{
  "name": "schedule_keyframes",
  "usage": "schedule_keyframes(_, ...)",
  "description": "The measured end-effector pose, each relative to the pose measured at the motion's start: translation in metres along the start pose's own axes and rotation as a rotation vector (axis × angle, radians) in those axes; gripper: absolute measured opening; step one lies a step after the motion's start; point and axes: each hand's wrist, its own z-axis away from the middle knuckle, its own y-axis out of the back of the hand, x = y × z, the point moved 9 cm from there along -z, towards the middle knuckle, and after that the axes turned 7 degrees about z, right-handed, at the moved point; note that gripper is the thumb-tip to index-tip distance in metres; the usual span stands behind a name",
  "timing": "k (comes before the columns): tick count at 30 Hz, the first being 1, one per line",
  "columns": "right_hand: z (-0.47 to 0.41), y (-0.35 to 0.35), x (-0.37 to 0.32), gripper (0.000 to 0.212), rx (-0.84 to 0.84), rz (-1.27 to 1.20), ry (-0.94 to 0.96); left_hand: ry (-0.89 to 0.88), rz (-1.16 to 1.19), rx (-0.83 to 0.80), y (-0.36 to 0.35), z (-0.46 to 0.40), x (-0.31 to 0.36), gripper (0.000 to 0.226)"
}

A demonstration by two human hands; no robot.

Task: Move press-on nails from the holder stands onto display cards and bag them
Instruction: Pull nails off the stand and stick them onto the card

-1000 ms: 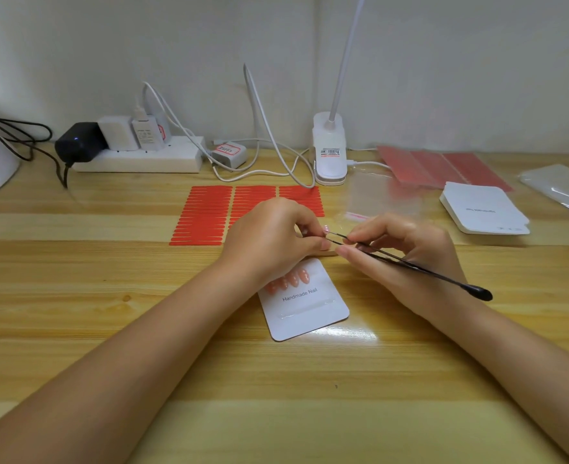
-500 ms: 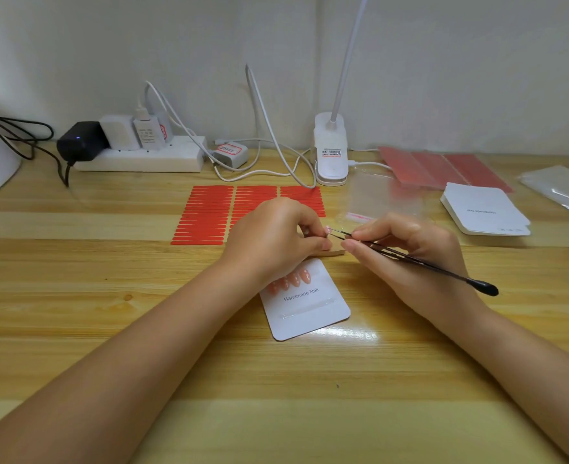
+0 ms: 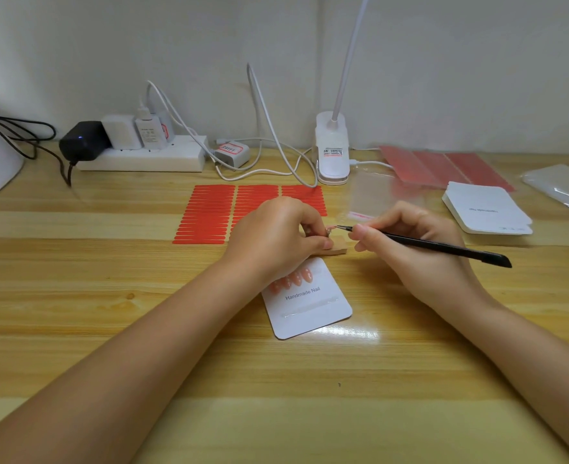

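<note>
At frame centre, the white "Handmade Nail" display card [image 3: 309, 303] lies on the wooden counter [image 3: 108, 296], pink nails along its top edge. Just above it, your left hand [image 3: 276, 239] pinches the small tan holder stand [image 3: 335, 247]; hold it steady. Your right hand [image 3: 417, 242] grips the black tweezers [image 3: 443, 249], so lift the tiny nail gently.

Right hand [image 3: 420, 242] has drawn rightward, away from left hand [image 3: 276, 239]; a gap now shows between them where fingertips met before. Black tweezers [image 3: 427, 244] lie flatter, tips at the small piece in the left grip. Wooden holder stand [image 3: 338, 247] end more exposed.
</note>
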Motion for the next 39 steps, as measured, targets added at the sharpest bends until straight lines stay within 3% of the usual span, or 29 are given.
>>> schedule_keyframes(14,-0.005,-0.001,0.01,0.018,0.005,-0.163,-0.094,-0.084,-0.061,0.062,0.005,0.001,0.009,0.02)
schedule_keyframes(19,-0.004,0.001,0.009,0.017,0.025,-0.149,-0.091,-0.102,-0.108,0.044,0.004,0.001,0.01,0.01)
schedule_keyframes(22,-0.003,0.003,0.008,0.018,0.038,-0.142,-0.082,-0.084,-0.122,-0.018,0.005,-0.002,0.008,0.019)
schedule_keyframes(26,-0.002,0.005,0.006,0.016,0.043,-0.139,-0.073,-0.016,0.036,-0.183,0.011,-0.002,0.004,0.044)
schedule_keyframes(29,0.0,0.006,0.003,0.015,0.046,-0.109,-0.059,-0.072,0.044,-0.101,0.032,0.0,0.008,0.046)
schedule_keyframes(32,0.002,0.008,-0.001,0.017,0.063,-0.07,-0.035,-0.272,-0.039,0.049,0.055,0.021,0.021,0.031)
schedule_keyframes(34,0.004,0.009,-0.005,0.018,0.072,-0.027,-0.007,-0.352,-0.081,0.06,0.056,0.042,0.021,0.029)
schedule_keyframes(39,0.01,0.008,-0.017,0.017,0.089,0.032,0.067,-0.252,-0.191,-0.014,0.036,0.076,-0.009,0.056)
